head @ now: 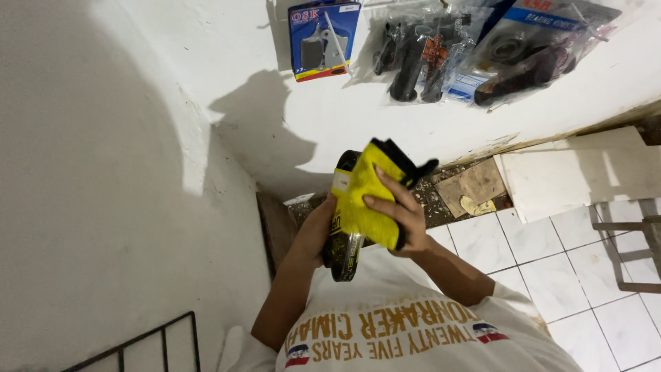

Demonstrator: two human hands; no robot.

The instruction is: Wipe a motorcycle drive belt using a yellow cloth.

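Note:
My left hand (318,231) grips a black cylindrical can (343,258) with a yellow label, held upright in front of my chest. My right hand (403,213) presses a yellow cloth (368,200) with a black edge over the can's top and side, fingers spread across the cloth. The cloth hides the upper part of the can. Both forearms rise from my white printed shirt (413,337) at the bottom of the view.
On the white wall hang a blue blister pack (322,38) and clear bags of black parts (427,55). White floor tiles (551,269) lie at the right, with white boards (578,172), a metal frame (633,255) and a black wire rack (138,344) at the lower left.

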